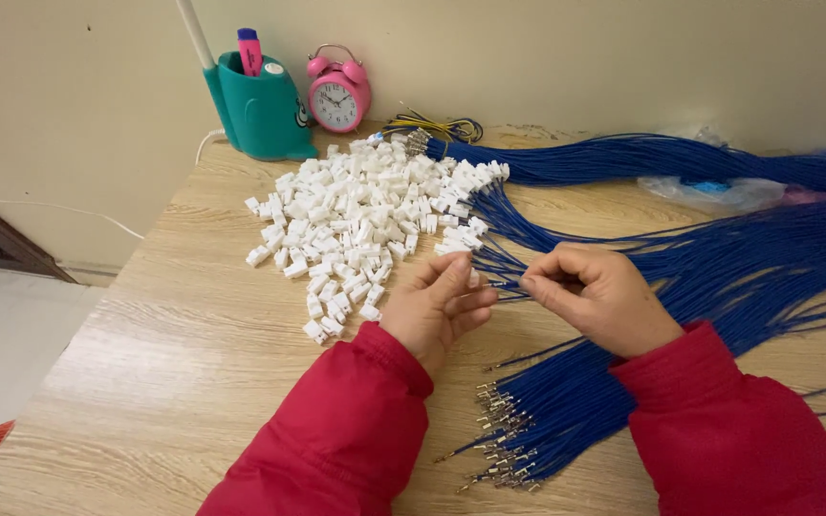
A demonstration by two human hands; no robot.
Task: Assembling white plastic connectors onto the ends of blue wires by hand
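A single blue wire is pinched between two hands at the middle of a wood-grain desk, its metal-tipped end meeting the fingertips of the left hand, which is curled shut around what appears to be a small white connector housing, mostly hidden by the fingers. The right hand, also closed, grips the wire just behind its tip between thumb and forefinger; both wrists wear red padded sleeves. Judging from the grip, the step in hand is seating a crimped terminal into a housing, and the next move would call for lining the tip squarely with the housing's opening and pushing it home without bending the thin wire. Just below the hands lies a bundle of blue wires with bare metal terminals fanned toward the near edge. Beyond the hands, a second bundle of wires, already capped with white housings at their ends, stretches to the right edge of the desk. A loose heap of white plastic housings lies to the left of it, near the left hand. At the back of the desk a teal pen holder holds a pink highlighter and a white-capped item too small to identify; a pink twin-bell alarm clock stands just beside it. A clear plastic bag lies partly under the wires at right, with blue and pink contents that cannot be made out.
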